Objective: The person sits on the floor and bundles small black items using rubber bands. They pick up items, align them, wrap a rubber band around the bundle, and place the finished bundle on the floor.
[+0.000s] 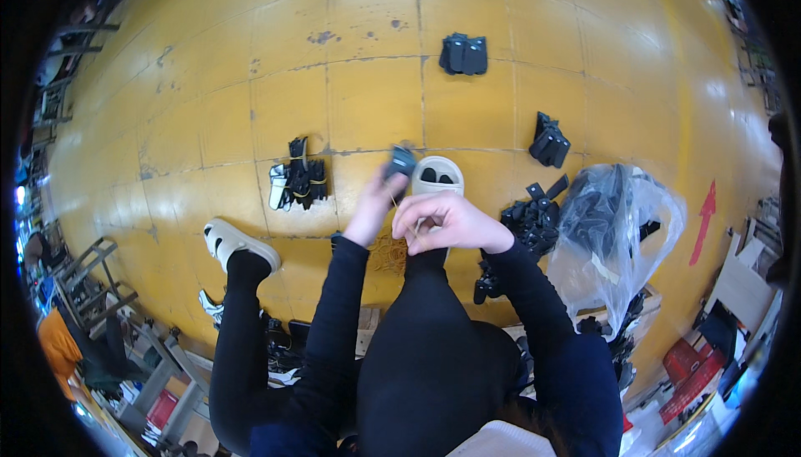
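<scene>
My left hand [373, 207] is closed around a small dark grey bundle [401, 161] with a pale mark on it, smeared by motion. Just to its right, my right hand [442, 219] has its fingertips pinched on a thin tan rubber band [394, 200], which runs toward the left hand. A heap of tan rubber bands [385, 254] lies on the floor below the hands, between my feet. Left of the hands are black glove-like bundles [302, 180], some with yellowish bands round them.
Dark bundles [464, 55] lie ahead on the yellow tiled floor, with another [549, 141] to the right. A loose black heap [531, 222] sits beside a clear plastic bag [613, 236] with dark pieces inside. Grey metal frames [104, 277] stand at the left.
</scene>
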Action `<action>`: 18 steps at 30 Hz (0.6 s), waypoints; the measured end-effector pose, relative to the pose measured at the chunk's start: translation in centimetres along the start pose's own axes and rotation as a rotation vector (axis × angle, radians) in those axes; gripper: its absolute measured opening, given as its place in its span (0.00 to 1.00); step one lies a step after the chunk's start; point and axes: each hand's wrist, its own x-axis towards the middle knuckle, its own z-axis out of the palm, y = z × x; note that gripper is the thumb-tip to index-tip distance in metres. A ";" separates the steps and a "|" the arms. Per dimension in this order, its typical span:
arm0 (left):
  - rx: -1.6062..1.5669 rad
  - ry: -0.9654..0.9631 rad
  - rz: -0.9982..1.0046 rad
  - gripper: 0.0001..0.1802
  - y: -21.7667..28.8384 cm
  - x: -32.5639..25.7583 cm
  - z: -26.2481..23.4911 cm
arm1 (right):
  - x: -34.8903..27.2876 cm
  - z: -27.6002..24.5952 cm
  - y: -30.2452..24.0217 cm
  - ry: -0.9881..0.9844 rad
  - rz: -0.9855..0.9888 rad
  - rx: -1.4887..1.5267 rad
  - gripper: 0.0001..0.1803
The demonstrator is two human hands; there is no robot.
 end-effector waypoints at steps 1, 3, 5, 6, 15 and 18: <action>-0.250 0.107 -0.126 0.21 0.4 0.2 -0.2 | -0.2 0.0 0.2 0.058 -0.032 0.182 0.07; -0.585 0.073 0.013 0.19 1.7 -0.2 -1.0 | -0.3 -0.7 0.8 0.304 -0.229 0.584 0.19; -0.616 0.029 0.056 0.17 2.7 -1.1 -1.2 | 0.2 -0.3 1.8 0.684 -0.317 1.059 0.24; -0.569 -0.048 0.049 0.18 3.0 -1.4 -0.9 | 0.7 -0.5 2.3 0.644 -0.281 1.099 0.32; 0.729 -0.084 0.020 0.21 1.9 -2.1 -0.5 | 1.0 -0.7 5.8 0.563 0.083 -0.476 0.12; 0.721 -0.021 -0.002 0.21 0.4 -2.0 -3.3 | -1.1 -4.4 6.5 0.690 -0.050 -0.756 0.09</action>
